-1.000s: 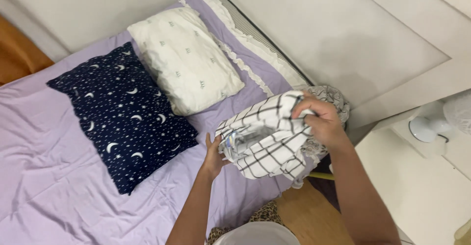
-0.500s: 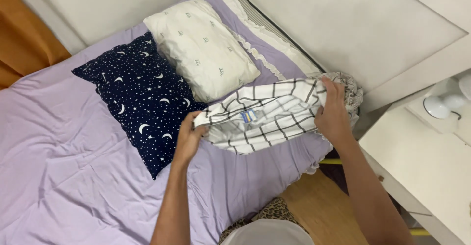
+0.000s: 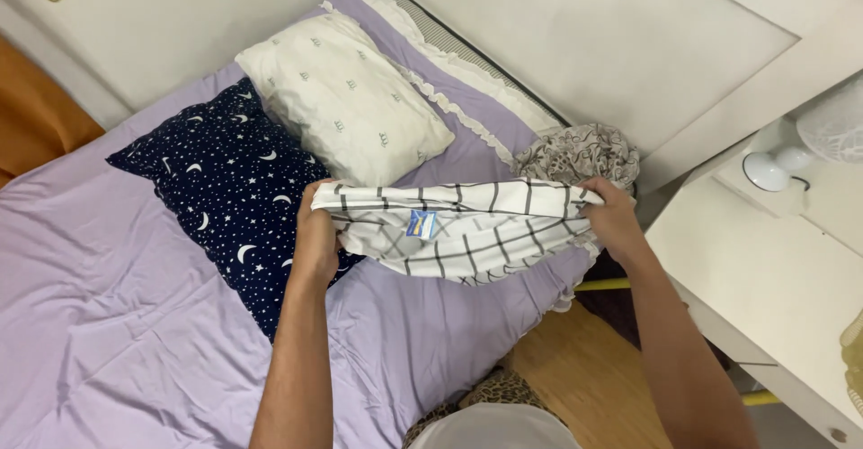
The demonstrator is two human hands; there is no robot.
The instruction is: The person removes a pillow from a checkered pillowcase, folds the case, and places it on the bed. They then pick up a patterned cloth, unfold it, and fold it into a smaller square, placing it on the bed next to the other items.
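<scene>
- Over the right edge of the bed, near its head end, a white cloth with a thin black grid pattern (image 3: 463, 229) hangs stretched between both hands, lifted clear of the lilac bedsheet (image 3: 117, 323); a small blue label shows near its middle.
- The left hand (image 3: 316, 238) is closed around the cloth's left end, fingers curled under the bunched edge; the right hand (image 3: 613, 215) is closed on the right end in the same way. Gripping at opposite ends keeps the top edge taut and nearly level, so the slack sags below in soft folds.
- Just behind the right hand, a crumpled grey-and-white patterned fabric (image 3: 580, 154) lies in a heap at the bed's right edge, close to the white panelled wall (image 3: 629, 44).
- A dark navy pillow printed with white moons and stars (image 3: 229, 193) lies flat toward the middle of the bed, and a cream pillow with small dark motifs (image 3: 346, 112) rests beside it, nearer the head corner; the left hand is held above the navy pillow's edge.
- A frilled white trim (image 3: 449, 98) runs along the bed's wall side.
- To the right, well apart from the cloth, a white counter (image 3: 773, 269) carries a white fan (image 3: 809, 143), only partly in view.
</scene>
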